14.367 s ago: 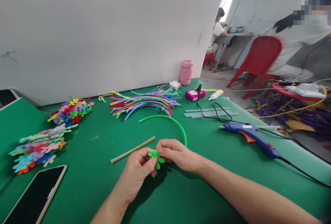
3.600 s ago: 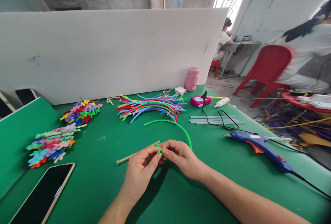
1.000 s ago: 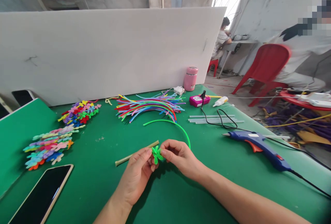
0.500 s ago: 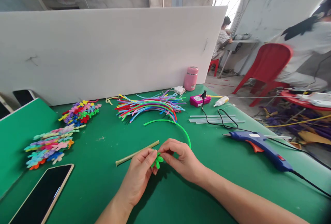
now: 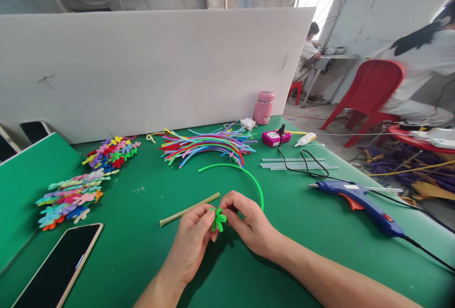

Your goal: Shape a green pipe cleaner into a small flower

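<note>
A small bright green pipe-cleaner flower [image 5: 219,221] with looped petals is held up in front of me. My left hand [image 5: 195,238] pinches it between thumb and fingers from the left. From the right, my right hand [image 5: 250,222] is closed at the flower's upper edge, thumb against fingertips. A long green pipe cleaner [image 5: 245,171] curves over the table and passes out of sight behind my right hand; whether it joins the flower I cannot tell. Just beyond my left hand lies a thin tan stick [image 5: 190,209].
Many coloured pipe cleaners [image 5: 208,146] lie at the back. Finished-looking flowers [image 5: 76,196] are heaped left, above a phone [image 5: 59,265]. On the right are a blue glue gun [image 5: 359,203], clear glue sticks [image 5: 298,163], a magenta box [image 5: 276,138] and a pink flask [image 5: 264,108]. Other people sit beyond.
The green flower has turned a little and more of its petals show between my fingers. Both hands keep their grip in nearly the same place; the view has shifted slightly.
</note>
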`<move>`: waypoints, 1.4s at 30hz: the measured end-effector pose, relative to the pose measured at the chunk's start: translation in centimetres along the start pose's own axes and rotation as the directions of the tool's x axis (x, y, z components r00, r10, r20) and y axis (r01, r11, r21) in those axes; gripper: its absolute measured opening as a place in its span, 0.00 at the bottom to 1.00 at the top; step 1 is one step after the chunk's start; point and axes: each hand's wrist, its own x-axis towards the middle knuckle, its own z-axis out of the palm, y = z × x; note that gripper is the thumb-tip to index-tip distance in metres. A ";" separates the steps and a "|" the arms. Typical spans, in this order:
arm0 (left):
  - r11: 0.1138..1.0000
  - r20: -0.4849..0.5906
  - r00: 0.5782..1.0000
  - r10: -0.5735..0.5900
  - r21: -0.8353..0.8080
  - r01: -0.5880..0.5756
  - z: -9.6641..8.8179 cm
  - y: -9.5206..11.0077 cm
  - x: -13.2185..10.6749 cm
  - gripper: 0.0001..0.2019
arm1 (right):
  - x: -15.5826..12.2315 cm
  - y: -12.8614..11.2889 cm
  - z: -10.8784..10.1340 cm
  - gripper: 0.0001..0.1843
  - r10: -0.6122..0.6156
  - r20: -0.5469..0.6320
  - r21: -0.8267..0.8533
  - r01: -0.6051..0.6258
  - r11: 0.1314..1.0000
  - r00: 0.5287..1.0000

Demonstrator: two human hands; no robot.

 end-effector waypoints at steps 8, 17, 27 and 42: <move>0.993 -0.037 0.998 0.057 0.105 -0.053 0.0 0.1 -0.2 0.08 | 0.1 0.4 0.2 0.04 -0.007 -0.043 0.038 0.008 0.999 0.999; 0.998 -0.004 0.999 0.049 0.044 -0.049 -0.1 0.3 -0.2 0.04 | 0.2 0.2 -0.2 0.07 -0.145 -0.084 0.042 0.149 0.988 0.986; 0.995 0.066 0.998 -0.010 -0.097 0.016 0.2 0.2 -0.5 0.04 | 0.0 -0.1 -0.3 0.06 -0.167 -0.077 0.008 0.168 0.986 0.983; 0.563 0.049 0.815 0.578 0.699 -0.441 0.3 0.7 -1.0 0.04 | 0.2 -0.1 -0.1 0.07 0.010 -0.014 0.118 -0.008 0.993 1.000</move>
